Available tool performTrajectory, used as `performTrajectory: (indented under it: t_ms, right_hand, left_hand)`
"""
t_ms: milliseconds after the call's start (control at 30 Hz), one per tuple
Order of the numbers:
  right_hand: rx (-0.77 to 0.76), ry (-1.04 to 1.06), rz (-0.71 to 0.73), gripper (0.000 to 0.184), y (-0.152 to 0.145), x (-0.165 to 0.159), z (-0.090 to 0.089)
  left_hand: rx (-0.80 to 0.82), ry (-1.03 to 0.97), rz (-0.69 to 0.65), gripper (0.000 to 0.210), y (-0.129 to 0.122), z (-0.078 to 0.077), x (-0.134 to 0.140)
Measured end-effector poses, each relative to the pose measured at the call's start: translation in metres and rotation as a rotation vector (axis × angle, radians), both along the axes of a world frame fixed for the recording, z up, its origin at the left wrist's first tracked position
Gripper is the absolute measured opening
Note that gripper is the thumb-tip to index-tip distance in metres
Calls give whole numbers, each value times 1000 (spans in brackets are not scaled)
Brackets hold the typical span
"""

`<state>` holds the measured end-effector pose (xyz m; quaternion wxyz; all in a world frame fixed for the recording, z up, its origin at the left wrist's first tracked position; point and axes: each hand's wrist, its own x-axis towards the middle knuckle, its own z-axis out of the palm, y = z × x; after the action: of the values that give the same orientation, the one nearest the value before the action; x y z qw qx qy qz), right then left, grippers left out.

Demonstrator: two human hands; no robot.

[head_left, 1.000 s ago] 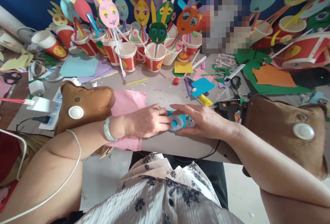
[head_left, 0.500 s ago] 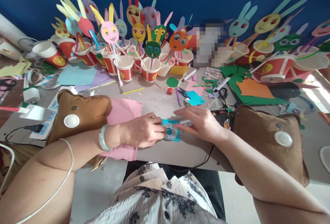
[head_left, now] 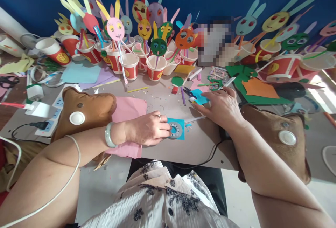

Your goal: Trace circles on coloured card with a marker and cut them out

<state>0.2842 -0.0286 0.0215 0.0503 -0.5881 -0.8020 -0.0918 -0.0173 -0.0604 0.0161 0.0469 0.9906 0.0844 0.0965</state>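
My left hand [head_left: 148, 129], wearing a ring and a bangle, has its fingers curled together on the left edge of a pale round ring-shaped piece with a row of dark dots [head_left: 179, 129]. Under it is a square of bright blue paper [head_left: 181, 122], flat on the table. A slim white stick-like object [head_left: 194, 119] and small blue scraps [head_left: 188, 126] lie just right of the square. My right hand [head_left: 222, 107] reaches over another blue paper piece [head_left: 201, 95] beside dark-bladed scissors [head_left: 187, 91]. Its thumb and fingers are apart, and I see nothing held.
Several red-and-white paper cups [head_left: 156, 68] with paper bunny faces on sticks line the back. Brown cushions lie left [head_left: 89, 107] and right [head_left: 273, 140]. Pink paper [head_left: 131, 107] sits beneath my left wrist. A power strip [head_left: 54, 116] is far left; green paper [head_left: 262, 96] lies right.
My right hand has moved from beside the dotted ring forward and right to the other blue paper piece. The white stick is now on the table. My left hand stays on the ring.
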Motion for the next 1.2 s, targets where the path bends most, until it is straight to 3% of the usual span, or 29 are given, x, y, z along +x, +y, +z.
performTrajectory:
  t_ms: [167,400,467,633,833,967,1200]
  right_hand:
    - [-36,-48,-30,28,4,1,1]
    - [376,90,-115,29,12,24,9]
    - [408,77,-117,32,14,26,9]
    - [155,5,-44,28,16,22,0]
    - [88,147,4,32,10,20,2]
    - [-61,108,11,38,7,17,4]
    - [-144,11,-75,40,13,12,-1]
  left_hand:
    - [-9,-38,-2,16,0,-2,-1]
    - [-1,-40,-21,20,1,-3,-2]
    - [-6,-40,-17,20,1,-3,-3]
    - [-14,-45,-9,18,0,-2,-3]
    - [-4,-56,-19,17,0,-5,-3]
    - [-10,-69,-15,17,0,-5,-2]
    - [-21,-71,-11,14,-1,-2,-1]
